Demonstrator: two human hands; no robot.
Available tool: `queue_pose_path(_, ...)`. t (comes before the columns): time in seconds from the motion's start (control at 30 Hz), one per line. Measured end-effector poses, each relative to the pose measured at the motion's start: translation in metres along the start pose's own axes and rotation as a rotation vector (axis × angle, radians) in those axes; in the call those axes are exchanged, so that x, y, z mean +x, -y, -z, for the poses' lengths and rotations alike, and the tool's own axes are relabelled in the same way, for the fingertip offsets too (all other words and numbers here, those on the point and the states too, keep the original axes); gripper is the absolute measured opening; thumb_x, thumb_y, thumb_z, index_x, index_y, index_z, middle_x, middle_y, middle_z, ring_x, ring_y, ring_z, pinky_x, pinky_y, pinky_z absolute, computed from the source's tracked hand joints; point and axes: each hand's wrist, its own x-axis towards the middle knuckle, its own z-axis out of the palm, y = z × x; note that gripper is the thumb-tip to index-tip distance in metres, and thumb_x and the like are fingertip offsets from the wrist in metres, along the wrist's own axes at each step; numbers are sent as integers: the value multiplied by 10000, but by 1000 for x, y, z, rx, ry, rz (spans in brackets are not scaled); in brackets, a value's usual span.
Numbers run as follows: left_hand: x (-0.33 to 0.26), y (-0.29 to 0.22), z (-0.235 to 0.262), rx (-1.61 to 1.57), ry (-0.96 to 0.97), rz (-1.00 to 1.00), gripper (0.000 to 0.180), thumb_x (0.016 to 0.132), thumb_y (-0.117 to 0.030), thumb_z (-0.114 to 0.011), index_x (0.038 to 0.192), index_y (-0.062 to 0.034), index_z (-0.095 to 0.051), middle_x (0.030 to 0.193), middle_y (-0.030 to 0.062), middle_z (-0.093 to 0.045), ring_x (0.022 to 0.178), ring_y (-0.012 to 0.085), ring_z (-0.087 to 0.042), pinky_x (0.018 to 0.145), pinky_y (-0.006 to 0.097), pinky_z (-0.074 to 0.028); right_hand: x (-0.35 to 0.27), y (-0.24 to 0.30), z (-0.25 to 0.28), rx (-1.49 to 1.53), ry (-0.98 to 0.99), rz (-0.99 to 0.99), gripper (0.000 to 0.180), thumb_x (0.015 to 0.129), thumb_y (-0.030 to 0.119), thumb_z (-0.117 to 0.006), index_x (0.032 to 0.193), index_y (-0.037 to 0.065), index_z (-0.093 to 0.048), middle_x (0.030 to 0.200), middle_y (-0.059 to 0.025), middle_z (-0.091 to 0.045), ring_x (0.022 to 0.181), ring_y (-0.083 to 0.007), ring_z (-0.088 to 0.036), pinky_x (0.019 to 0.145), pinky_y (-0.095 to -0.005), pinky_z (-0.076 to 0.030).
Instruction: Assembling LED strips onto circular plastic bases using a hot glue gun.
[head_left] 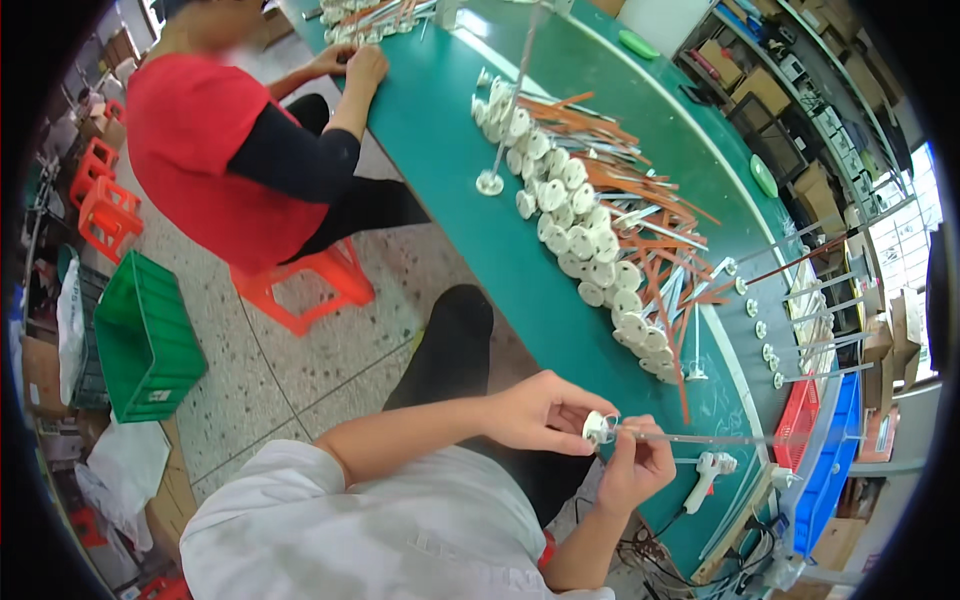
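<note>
In front of my body, over the near edge of the green table, my left hand (540, 412) pinches a small white round disc (597, 428) between thumb and fingers. Right beside it, my right hand (636, 468) closes its fingertips on a thin grey strip (700, 438) that meets the disc and points away to the right. Some clear, looped material shows where disc and strip join; its kind is too small to make out. Close to my right hand lies a white glue gun (708, 482) with its cord running off the table.
Many white discs (580, 240) with orange and grey strips (650, 210) lie heaped along the green table (430, 130). More stand at the right near red (797, 425) and blue trays (830, 470). A co-worker in red (200, 150) sits far left; a green crate (150, 340) stands on the floor.
</note>
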Motion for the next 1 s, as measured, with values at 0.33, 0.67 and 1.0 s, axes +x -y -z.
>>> queue_pose_path(0.33,14,-14,-16,-25,-198,97,463,887,57,-704,1330,71,-567,1221,156,-672,1109,185,-661,1002,321,-529,8,17,115,-1018,-248,38,356,891,34,-586,1234,-59,-596,1060,-156,-664,894,-233,-644,835,-339,-509)
queue_pose_path(0.67,-6,-26,19,94,-433,36,423,906,41,-680,1315,72,-577,1243,150,-670,1146,189,-639,1008,330,-505,-27,-36,211,-1497,-268,-693,816,646,85,-683,1411,-16,-419,1350,-251,-442,1206,-440,-518,1037,-476,-440)
queue_pose_path(1.0,-15,-25,18,132,-524,94,420,912,15,-691,1315,64,-584,1268,153,-658,1165,192,-636,1041,350,-494,-16,-62,237,-1722,-203,-657,624,737,53,-605,1335,-36,-453,1209,-207,-535,911,-340,-637,745,-420,-527)
